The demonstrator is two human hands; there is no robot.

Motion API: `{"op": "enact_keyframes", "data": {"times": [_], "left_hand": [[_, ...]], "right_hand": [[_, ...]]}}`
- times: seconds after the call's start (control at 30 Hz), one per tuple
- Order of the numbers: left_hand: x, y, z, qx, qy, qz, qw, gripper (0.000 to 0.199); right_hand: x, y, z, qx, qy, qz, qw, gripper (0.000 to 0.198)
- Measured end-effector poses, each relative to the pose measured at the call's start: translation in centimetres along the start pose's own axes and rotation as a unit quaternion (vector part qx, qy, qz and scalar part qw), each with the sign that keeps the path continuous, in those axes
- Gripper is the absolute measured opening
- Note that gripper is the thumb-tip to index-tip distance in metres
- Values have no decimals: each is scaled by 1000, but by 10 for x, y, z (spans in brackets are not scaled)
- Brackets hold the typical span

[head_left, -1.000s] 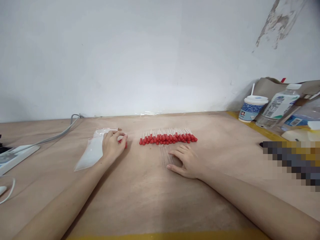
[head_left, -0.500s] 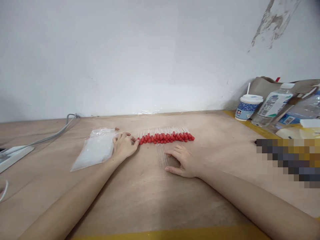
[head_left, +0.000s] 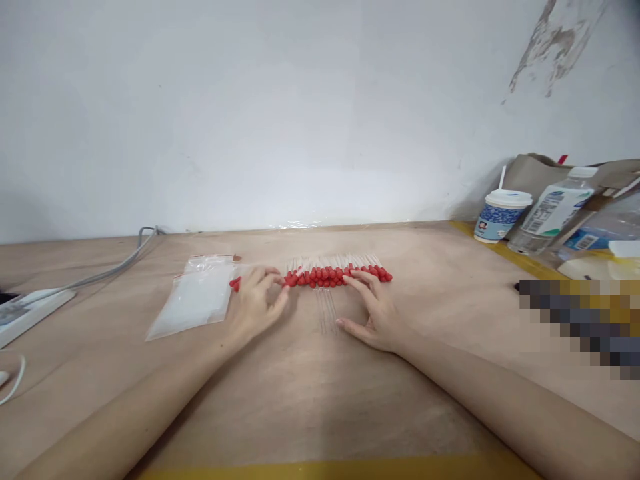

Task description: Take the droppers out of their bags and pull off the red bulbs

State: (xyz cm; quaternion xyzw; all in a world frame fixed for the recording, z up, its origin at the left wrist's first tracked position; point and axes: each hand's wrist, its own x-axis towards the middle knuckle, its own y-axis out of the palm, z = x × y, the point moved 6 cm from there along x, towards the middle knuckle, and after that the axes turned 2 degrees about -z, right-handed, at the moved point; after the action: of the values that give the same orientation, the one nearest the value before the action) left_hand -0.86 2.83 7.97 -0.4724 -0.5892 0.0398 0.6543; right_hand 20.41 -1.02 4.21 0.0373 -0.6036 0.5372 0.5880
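Note:
A row of droppers with red bulbs [head_left: 327, 275] and pale, thin stems lies on the table, stems pointing toward the wall. My left hand [head_left: 257, 300] is at the row's left end, thumb and fingers apart, fingertips by the red bulbs. A few more red bulbs [head_left: 235, 285] show just left of that hand, partly hidden by it. My right hand [head_left: 373, 310] is open, its fingertips at the bulbs right of the middle and its thumb lower down. Several thin clear tubes [head_left: 327, 313] lie side by side between my hands.
Clear plastic zip bags [head_left: 195, 300] lie left of my left hand. Farther left are a grey cable [head_left: 115, 267] and a white power strip [head_left: 37, 307]. At the right stand a blue paper cup [head_left: 501, 217] and a plastic bottle [head_left: 555, 210]. The wall [head_left: 300, 113] rises behind.
My left hand has moved slightly right along the row, and red bulbs now show on its left side. My right fingers have reached forward from the clear tubes to the bulbs.

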Motion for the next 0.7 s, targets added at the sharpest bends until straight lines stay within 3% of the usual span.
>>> {"op": "enact_keyframes", "data": {"times": [0.1, 0.2, 0.4, 0.6, 0.7], "left_hand": [[-17, 10, -29, -106, 78, 32, 991, 10], [-31, 19, -41, -147, 109, 50, 982, 10], [-40, 25, -44, -154, 139, 67, 976, 14], [-35, 27, -53, -152, 169, 82, 970, 41], [-34, 32, -58, -157, 198, 87, 964, 31]], "right_hand": [[0, -1, 0, -40, -20, -1, 999, 70], [-1, 3, 4, -68, -69, 23, 995, 57], [-1, 6, 9, -85, -108, 31, 990, 20], [0, 8, 13, -60, -125, 54, 989, 16], [1, 9, 13, -51, -127, 57, 989, 17]]}}
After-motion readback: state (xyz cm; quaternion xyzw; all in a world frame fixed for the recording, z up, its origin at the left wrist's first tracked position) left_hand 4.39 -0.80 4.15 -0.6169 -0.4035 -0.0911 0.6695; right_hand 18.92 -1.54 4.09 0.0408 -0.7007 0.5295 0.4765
